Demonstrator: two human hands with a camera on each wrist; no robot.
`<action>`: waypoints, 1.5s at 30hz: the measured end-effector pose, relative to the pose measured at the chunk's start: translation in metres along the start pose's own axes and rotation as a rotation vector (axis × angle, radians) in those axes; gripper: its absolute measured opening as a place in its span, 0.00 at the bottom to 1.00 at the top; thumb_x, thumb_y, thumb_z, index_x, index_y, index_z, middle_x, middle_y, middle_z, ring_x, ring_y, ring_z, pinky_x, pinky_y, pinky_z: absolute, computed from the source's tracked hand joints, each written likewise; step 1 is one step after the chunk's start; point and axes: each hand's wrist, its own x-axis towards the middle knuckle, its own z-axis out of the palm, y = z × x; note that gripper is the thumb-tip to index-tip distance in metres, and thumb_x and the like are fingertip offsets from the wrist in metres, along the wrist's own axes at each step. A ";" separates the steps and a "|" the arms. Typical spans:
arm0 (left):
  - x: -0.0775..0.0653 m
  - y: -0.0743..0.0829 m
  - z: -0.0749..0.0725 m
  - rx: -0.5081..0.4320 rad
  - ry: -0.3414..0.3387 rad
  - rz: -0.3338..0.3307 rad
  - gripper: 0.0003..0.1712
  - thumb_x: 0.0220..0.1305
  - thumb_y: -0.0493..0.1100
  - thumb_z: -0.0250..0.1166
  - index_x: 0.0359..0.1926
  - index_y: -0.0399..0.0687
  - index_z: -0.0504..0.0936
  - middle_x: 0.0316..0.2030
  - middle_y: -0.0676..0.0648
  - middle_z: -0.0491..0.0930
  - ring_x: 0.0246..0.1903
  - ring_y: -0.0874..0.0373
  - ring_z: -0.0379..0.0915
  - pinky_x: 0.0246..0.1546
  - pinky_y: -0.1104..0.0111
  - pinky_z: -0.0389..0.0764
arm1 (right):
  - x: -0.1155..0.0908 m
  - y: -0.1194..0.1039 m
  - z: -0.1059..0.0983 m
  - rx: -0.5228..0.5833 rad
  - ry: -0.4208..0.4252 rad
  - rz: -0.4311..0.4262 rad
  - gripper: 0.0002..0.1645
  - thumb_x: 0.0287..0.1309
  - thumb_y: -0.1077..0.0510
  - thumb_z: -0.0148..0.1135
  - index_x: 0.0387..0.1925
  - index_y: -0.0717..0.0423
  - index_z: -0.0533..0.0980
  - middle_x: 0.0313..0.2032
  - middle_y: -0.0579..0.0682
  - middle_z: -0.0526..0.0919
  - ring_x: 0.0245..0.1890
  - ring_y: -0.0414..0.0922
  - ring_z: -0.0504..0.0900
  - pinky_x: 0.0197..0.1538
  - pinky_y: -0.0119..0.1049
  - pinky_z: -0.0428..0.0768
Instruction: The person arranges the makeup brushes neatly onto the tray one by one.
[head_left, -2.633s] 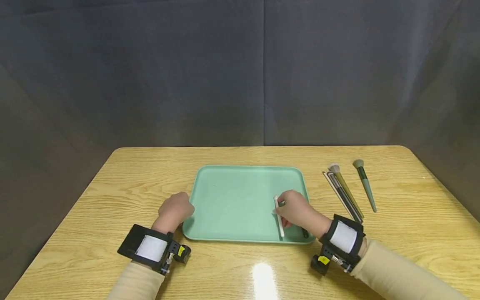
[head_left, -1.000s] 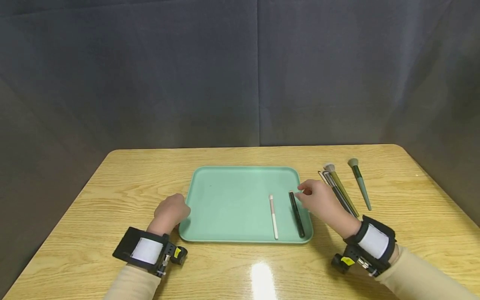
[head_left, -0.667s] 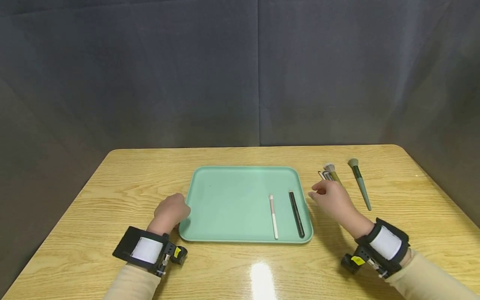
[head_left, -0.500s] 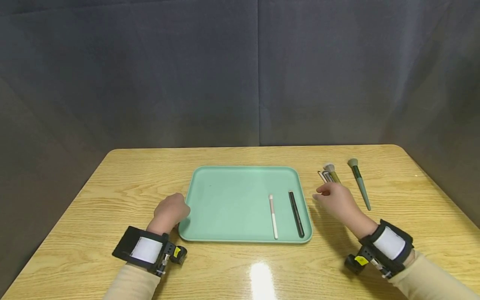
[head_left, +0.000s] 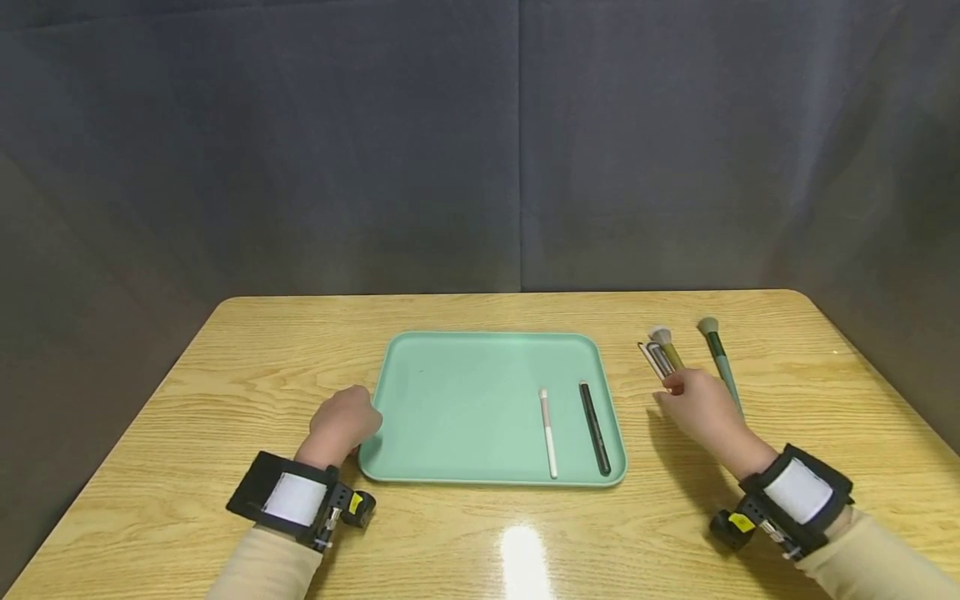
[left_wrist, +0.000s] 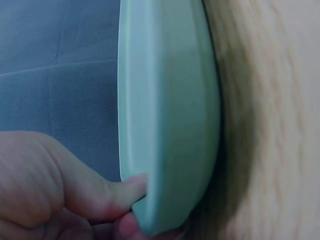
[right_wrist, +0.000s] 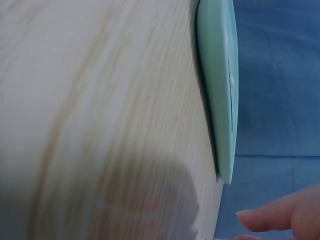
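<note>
My left hand grips the left edge of a mint-green tray; in the left wrist view its thumb lies over the rim, fingers beneath. My right hand hovers over a cluster of makeup brushes right of the tray, thumb and index finger slightly apart and nothing between them. Its fingertips overlap the handles there. Showing past the hand are a fluffy brush with an olive handle, a brush with a silver ferrule and a thin pale brush. Their lower ends are hidden.
In the tray's right part lie a white-handled makeup brush and a black brush, side by side. A green makeup brush lies farther right, partly behind my right hand. A dark curtain stands behind the wooden table.
My right hand has let go of the white-handled brush in the tray, then moved right, out past the tray's edge to the brush cluster. The left hand stays on the tray.
</note>
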 end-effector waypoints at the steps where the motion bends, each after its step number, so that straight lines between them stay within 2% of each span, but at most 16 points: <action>1: 0.000 0.000 0.000 0.000 0.000 0.000 0.09 0.60 0.32 0.50 0.34 0.30 0.75 0.21 0.42 0.72 0.17 0.54 0.68 0.18 0.69 0.67 | 0.000 0.002 -0.001 -0.004 0.009 -0.006 0.16 0.58 0.65 0.60 0.40 0.80 0.75 0.34 0.70 0.80 0.29 0.54 0.78 0.29 0.43 0.76; 4: 0.001 -0.001 0.001 -0.006 0.004 0.003 0.09 0.60 0.32 0.50 0.33 0.30 0.75 0.20 0.42 0.72 0.17 0.54 0.68 0.17 0.69 0.67 | -0.001 0.006 -0.003 -0.004 0.034 -0.008 0.14 0.57 0.66 0.61 0.37 0.80 0.76 0.30 0.66 0.79 0.25 0.51 0.75 0.25 0.40 0.72; 9: 0.001 -0.001 0.000 -0.012 0.009 0.009 0.09 0.60 0.32 0.49 0.33 0.30 0.75 0.19 0.42 0.71 0.16 0.55 0.66 0.16 0.69 0.66 | -0.001 0.012 -0.005 0.022 0.025 0.027 0.13 0.58 0.66 0.61 0.35 0.78 0.75 0.25 0.59 0.76 0.21 0.47 0.71 0.22 0.38 0.69; 16: 0.001 -0.001 -0.001 -0.007 -0.002 0.001 0.09 0.60 0.31 0.49 0.34 0.29 0.75 0.20 0.43 0.71 0.15 0.56 0.66 0.16 0.70 0.66 | 0.000 0.018 -0.007 0.004 0.009 0.052 0.14 0.58 0.67 0.58 0.37 0.81 0.74 0.24 0.60 0.77 0.19 0.46 0.73 0.20 0.38 0.71; 24: 0.000 -0.002 -0.001 -0.018 0.003 0.008 0.09 0.59 0.31 0.49 0.33 0.29 0.75 0.20 0.43 0.70 0.16 0.56 0.65 0.16 0.70 0.65 | 0.002 0.022 -0.010 -0.046 0.032 0.040 0.13 0.56 0.70 0.49 0.36 0.80 0.75 0.29 0.68 0.79 0.22 0.51 0.75 0.22 0.38 0.72; 33: 0.000 -0.001 -0.001 -0.019 0.004 0.013 0.09 0.59 0.31 0.49 0.32 0.29 0.75 0.19 0.43 0.70 0.15 0.56 0.65 0.16 0.70 0.66 | 0.004 0.024 -0.009 -0.044 -0.016 0.065 0.11 0.57 0.70 0.50 0.33 0.79 0.75 0.27 0.65 0.78 0.22 0.50 0.75 0.22 0.38 0.73; 42: 0.001 -0.001 0.000 -0.014 0.001 0.008 0.09 0.59 0.31 0.49 0.33 0.30 0.75 0.20 0.42 0.71 0.16 0.55 0.66 0.16 0.69 0.66 | 0.005 0.027 -0.004 -0.060 -0.004 0.034 0.11 0.57 0.71 0.49 0.24 0.72 0.76 0.20 0.55 0.74 0.18 0.46 0.72 0.19 0.37 0.70; 45: 0.001 0.000 0.000 -0.013 0.001 0.009 0.09 0.59 0.31 0.49 0.33 0.29 0.75 0.20 0.42 0.71 0.16 0.55 0.66 0.16 0.69 0.66 | 0.006 0.027 -0.004 -0.078 -0.001 0.034 0.11 0.56 0.72 0.50 0.24 0.73 0.76 0.20 0.56 0.75 0.18 0.46 0.73 0.20 0.37 0.71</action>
